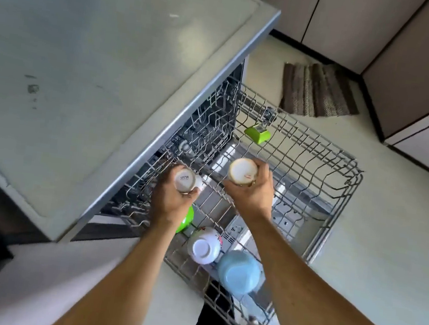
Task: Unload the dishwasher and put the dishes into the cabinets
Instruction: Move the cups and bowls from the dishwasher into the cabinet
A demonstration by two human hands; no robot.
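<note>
Countertop point(84, 65) edge over rack point(316, 161), left hand point(169, 200) grasping cup point(184, 180), right hand point(251, 194) grasping mug point(242, 171)

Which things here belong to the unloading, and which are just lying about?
Job:
- cup in the left hand
- cup in the right hand
- white mug, blue bowl and green bowl, upside down in the rack

Lying about:
- rug on the floor
- green clip on the rack
- countertop
</note>
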